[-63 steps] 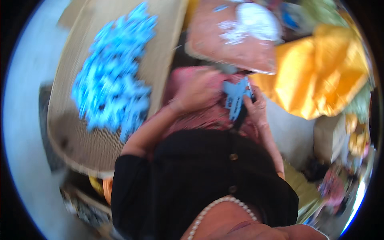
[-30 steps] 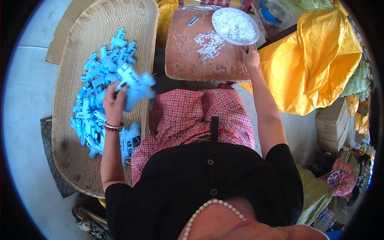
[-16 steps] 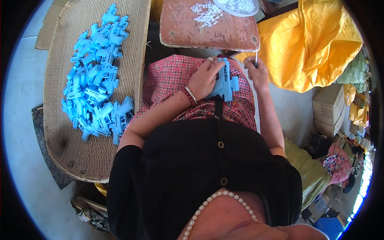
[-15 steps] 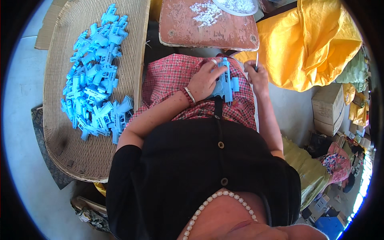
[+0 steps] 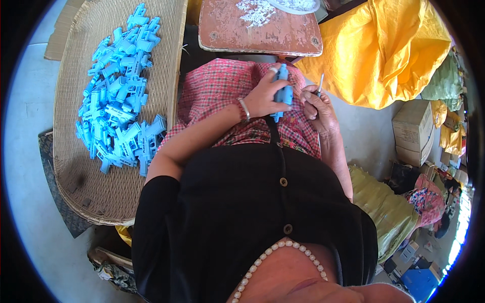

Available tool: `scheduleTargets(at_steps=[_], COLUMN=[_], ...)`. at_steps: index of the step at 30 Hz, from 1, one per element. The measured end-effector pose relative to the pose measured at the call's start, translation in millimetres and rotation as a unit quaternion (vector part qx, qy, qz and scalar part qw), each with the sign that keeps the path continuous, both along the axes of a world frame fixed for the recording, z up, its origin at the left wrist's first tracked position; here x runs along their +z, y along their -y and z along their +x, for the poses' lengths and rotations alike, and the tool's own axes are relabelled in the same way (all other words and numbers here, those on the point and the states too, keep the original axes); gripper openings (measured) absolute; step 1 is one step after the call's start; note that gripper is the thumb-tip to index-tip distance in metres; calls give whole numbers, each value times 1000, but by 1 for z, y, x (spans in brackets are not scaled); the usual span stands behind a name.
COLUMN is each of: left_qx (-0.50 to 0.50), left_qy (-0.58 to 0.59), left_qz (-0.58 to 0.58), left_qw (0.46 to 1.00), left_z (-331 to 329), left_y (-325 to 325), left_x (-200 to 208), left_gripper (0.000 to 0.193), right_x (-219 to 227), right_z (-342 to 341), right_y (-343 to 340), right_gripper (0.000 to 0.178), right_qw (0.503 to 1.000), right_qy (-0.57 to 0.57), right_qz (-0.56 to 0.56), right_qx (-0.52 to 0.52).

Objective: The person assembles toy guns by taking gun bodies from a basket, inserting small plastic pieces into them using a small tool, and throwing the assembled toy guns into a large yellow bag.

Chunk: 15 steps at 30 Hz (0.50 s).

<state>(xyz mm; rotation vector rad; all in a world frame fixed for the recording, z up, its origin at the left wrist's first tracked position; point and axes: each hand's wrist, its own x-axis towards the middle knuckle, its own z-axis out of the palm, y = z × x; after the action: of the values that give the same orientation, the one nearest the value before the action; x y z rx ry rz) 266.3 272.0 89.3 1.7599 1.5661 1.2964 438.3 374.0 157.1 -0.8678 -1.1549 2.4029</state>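
Over my lap, my left hand (image 5: 262, 97) grips a light-blue plastic toy gun (image 5: 284, 94), turned so that its narrow side faces up. The fingers wrap round it and cover part of its body. Just to the right, my right hand (image 5: 321, 112) is closed around a thin tool with a slim metal shaft (image 5: 321, 83) pointing up; its handle is hidden in the fingers, and it looks like a small screwdriver. A small space separates the tool from the toy gun. Many more blue toy guns (image 5: 121, 96) lie heaped in a woven tray (image 5: 76, 187) at my left.
Ahead stands a worn reddish wooden stool (image 5: 257, 41) bearing loose small white parts (image 5: 256, 13) and a shallow pale tub (image 5: 301, 5) of them. A yellow sack (image 5: 374, 60) lies at the far right, with a cardboard box (image 5: 411, 131) and a green sack (image 5: 381, 204) nearer.
My left hand has rolled the toy gun from its flat side onto its narrow side. My right hand has come lower and slightly left, nearer the toy gun, with the tool still held.
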Motion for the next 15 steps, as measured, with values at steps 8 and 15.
scheduleTargets(at_steps=[8, 15], left_qx=[19, 7], left_qy=[115, 118], left_qz=[-29, -35], left_qw=[993, 992], left_z=[-9, -13], left_y=[31, 30], left_x=[1, -3], left_gripper=[61, 60], right_x=[-5, -10], right_z=[-25, -23], right_y=[12, 9], right_gripper=[12, 13], right_qw=[994, 991], right_qy=[10, 18], right_qz=[-62, -77], right_qx=[85, 109])
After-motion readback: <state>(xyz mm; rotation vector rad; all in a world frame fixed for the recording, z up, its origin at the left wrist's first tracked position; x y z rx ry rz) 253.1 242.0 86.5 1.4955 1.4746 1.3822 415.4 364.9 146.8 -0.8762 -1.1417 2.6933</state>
